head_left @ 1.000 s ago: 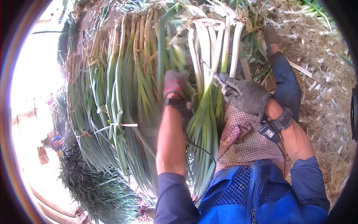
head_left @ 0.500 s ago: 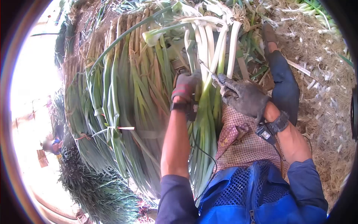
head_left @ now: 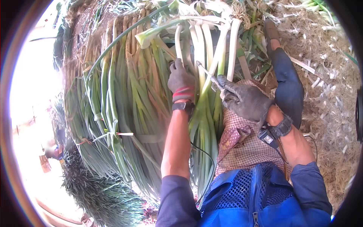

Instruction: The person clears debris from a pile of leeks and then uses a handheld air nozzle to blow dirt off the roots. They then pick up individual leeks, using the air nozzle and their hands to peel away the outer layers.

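Observation:
My left hand (head_left: pixel 182 80), in a dark glove with a red-striped cuff, is closed around a green onion stalk (head_left: pixel 178 41) whose white end points up. In my gloved right hand (head_left: pixel 247 99) is a small knife (head_left: pixel 204 70), its thin blade pointing up and left. The blade lies over a bunch of peeled green onions (head_left: pixel 208 49) with white stems and long green leaves (head_left: pixel 204 130). Left of my left hand lie unpeeled green onions (head_left: pixel 132 90) with brownish stems. How the right fingers wrap the handle is partly hidden.
Cut roots and trimmings (head_left: pixel 321 113) cover the ground on the right. A dark heap of green leaves (head_left: pixel 100 189) lies at lower left. My leg (head_left: pixel 289 83) stretches out at right beside a checked cloth (head_left: pixel 242 151). More white-stemmed onions (head_left: pixel 317 7) lie at top right.
My left hand has moved left, away from the knife, and the green onion stalk has shifted with it. The right hand and the knife have moved slightly left.

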{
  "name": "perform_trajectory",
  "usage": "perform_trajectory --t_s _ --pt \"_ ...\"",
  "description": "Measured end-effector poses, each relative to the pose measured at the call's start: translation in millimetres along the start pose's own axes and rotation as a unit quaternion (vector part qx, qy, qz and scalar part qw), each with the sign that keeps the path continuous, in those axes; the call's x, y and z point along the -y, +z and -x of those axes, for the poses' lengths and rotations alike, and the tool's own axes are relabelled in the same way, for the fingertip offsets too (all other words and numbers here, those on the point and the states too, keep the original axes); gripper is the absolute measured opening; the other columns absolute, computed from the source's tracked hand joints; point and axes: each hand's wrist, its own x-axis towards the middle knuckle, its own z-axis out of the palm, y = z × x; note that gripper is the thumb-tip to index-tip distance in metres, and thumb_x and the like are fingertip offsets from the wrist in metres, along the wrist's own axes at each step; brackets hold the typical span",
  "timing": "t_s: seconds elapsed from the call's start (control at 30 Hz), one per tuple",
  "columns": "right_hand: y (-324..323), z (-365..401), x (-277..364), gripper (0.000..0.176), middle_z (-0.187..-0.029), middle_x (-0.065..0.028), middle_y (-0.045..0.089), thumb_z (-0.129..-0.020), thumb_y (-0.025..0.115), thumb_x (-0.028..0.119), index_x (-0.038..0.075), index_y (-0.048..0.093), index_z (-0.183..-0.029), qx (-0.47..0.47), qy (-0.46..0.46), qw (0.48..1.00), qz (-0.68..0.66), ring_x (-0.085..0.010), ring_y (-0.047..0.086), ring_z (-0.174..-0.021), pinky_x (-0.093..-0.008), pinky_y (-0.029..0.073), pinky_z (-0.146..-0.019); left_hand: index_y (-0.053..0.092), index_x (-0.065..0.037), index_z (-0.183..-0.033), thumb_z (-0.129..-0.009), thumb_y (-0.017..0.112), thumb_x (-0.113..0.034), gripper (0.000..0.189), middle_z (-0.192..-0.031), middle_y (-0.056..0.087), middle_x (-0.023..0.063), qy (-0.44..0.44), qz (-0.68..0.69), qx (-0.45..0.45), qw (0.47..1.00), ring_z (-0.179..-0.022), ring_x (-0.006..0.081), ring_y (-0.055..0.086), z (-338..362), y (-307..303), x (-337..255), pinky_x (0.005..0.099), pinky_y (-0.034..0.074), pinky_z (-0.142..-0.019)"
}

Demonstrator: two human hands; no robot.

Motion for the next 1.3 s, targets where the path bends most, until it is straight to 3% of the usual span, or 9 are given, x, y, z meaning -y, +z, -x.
perform_trajectory --t_s 0.17,0.37,0.7,0.8,0.93,1.17,1.2,1.23,1.3 --pt "1 0 -3 0.073 -0.096 -0.0217 0.072 -0.091 0.072 0.013 0.003 0.044 -0.157 0.002 -0.028 1.000 -0.010 -0.0373 0.073 -0.084 -0.0457 0.057 -0.076 0.074 -0.005 -0.111 -0.093 0.069 -0.029 0.030 -0.131 0.067 0.0175 -0.003 0.148 0.029 0.989 -0.092 0.0411 0.071 4 14 21 0.0471 0.057 -0.085" --pt "-1 0 1 0.069 -0.095 -0.0208 0.072 -0.094 0.071 0.016 0.007 0.045 -0.157 0.012 0.000 1.000 -0.005 -0.0362 0.072 -0.084 -0.0450 0.057 -0.075 0.079 -0.002 -0.090 -0.090 0.070 -0.026 0.026 -0.100 0.075 0.0192 -0.167 0.163 0.246 0.941 -0.093 0.0357 0.073 -25 -7 8 0.0444 0.056 -0.090" --pt "-4 0 5 0.072 -0.103 -0.0189 0.073 -0.097 0.067 0.025 0.017 0.038 -0.162 0.050 0.026 0.998 0.028 -0.0367 0.073 -0.091 -0.0439 0.058 -0.079 0.080 -0.005 -0.100 -0.098 0.070 -0.025 0.022 -0.083 0.076 0.0026 -0.031 0.071 0.270 0.960 -0.071 0.0146 0.070 -152 -81 13 0.0293 0.057 -0.063" --pt "-4 1 7 0.075 -0.106 -0.0191 0.074 -0.097 0.068 0.025 0.015 0.036 -0.163 0.075 0.055 0.994 0.056 -0.0381 0.073 -0.096 -0.0455 0.058 -0.081 0.073 -0.007 -0.085 -0.089 0.071 -0.022 0.016 -0.073 0.064 0.0028 -0.051 0.450 0.111 0.885 -0.068 0.0201 0.066 -185 -113 1 0.0369 0.055 -0.061" --pt "-3 -1 11 0.073 -0.104 -0.0223 0.072 -0.097 0.066 0.027 0.014 0.037 -0.162 0.074 0.053 0.995 0.050 -0.0399 0.071 -0.094 -0.0479 0.057 -0.082 0.074 -0.005 -0.096 -0.093 0.069 -0.025 0.021 -0.077 0.066 0.0027 -0.063 0.512 -0.036 0.856 -0.068 0.0184 0.064 -215 -130 4 0.0350 0.053 -0.062" --pt "7 2 4 0.067 -0.103 -0.0249 0.072 -0.099 0.064 0.029 0.016 0.040 -0.160 0.014 0.017 0.999 0.025 -0.0420 0.071 -0.092 -0.0500 0.056 -0.082 0.074 -0.002 -0.115 -0.100 0.065 -0.031 0.034 -0.083 0.069 0.0025 0.069 0.063 0.107 0.990 -0.067 0.0154 0.060 -107 -9 86 0.0316 0.049 -0.062" --pt "7 1 5 0.067 -0.104 -0.0244 0.072 -0.099 0.065 0.028 0.015 0.041 -0.160 0.009 0.014 1.000 0.018 -0.0418 0.071 -0.092 -0.0492 0.056 -0.081 0.074 -0.002 -0.118 -0.101 0.065 -0.032 0.036 -0.084 0.070 0.0025 0.018 0.133 0.147 0.980 -0.067 0.0150 0.060 -77 11 85 0.0311 0.049 -0.062" --pt "7 0 7 0.066 -0.104 -0.0242 0.073 -0.099 0.066 0.027 0.015 0.042 -0.160 0.019 0.024 1.000 -0.003 -0.0413 0.072 -0.093 -0.0483 0.057 -0.082 0.074 -0.001 -0.115 -0.101 0.065 -0.030 0.033 -0.082 0.069 0.0025 -0.238 0.303 0.169 0.907 -0.066 0.0141 0.059 -25 5 47 0.0309 0.048 -0.061" --pt "11 -1 10 0.066 -0.105 -0.0239 0.073 -0.098 0.067 0.026 0.014 0.043 -0.159 0.043 0.046 0.997 -0.045 -0.0403 0.072 -0.094 -0.0466 0.057 -0.083 0.075 0.000 -0.109 -0.102 0.062 -0.027 0.031 -0.084 0.069 0.0038 -0.225 0.375 0.102 0.894 -0.068 0.0131 0.059 6 15 30 0.0304 0.049 -0.063"
